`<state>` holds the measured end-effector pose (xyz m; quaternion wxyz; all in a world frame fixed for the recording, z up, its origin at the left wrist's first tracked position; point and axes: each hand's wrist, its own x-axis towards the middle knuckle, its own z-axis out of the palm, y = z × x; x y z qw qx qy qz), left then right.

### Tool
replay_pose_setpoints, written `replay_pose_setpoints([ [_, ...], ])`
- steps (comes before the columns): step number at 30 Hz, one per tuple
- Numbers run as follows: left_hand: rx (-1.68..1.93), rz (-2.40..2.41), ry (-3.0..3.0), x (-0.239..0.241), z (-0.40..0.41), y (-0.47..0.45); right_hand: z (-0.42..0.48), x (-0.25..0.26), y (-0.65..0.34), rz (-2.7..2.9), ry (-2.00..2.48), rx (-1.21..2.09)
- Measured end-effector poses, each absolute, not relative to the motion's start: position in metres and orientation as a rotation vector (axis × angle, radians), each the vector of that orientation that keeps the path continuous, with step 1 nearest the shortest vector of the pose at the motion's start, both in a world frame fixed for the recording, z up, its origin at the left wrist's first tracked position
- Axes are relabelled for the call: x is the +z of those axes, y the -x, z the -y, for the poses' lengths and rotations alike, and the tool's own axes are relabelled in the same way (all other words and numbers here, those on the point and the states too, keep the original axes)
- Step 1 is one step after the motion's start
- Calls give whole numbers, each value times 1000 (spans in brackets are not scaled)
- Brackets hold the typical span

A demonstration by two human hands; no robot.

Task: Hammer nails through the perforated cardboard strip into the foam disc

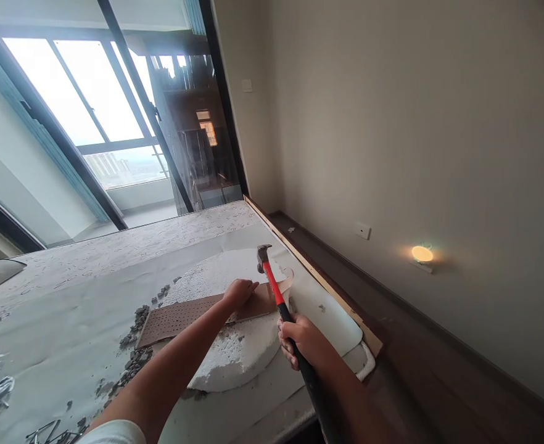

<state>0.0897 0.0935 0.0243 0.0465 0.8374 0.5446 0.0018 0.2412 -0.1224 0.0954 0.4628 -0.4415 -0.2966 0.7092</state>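
Observation:
My right hand (302, 341) is closed round the red-and-black handle of a hammer (274, 287), whose steel head is raised just above the work. My left hand (239, 291) presses down on a brown perforated board (179, 317), fingers curled against it near the hammer head. The board lies across a round white foam slab (235, 351) on a paper-covered table (91, 290).
Small dark nails (136, 345) lie scattered left of the board, more at the table's front left. A wooden strip (309, 271) edges the table's right side. Beyond it are dark floor, a beige wall with a glowing night light (422, 253), and big windows at back left.

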Motion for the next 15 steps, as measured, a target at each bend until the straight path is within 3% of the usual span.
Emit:
replay_pose_setpoints([
  [15,-79,-1726,-2576,28,-85,-94,124,96,-240,764,1129,1721],
])
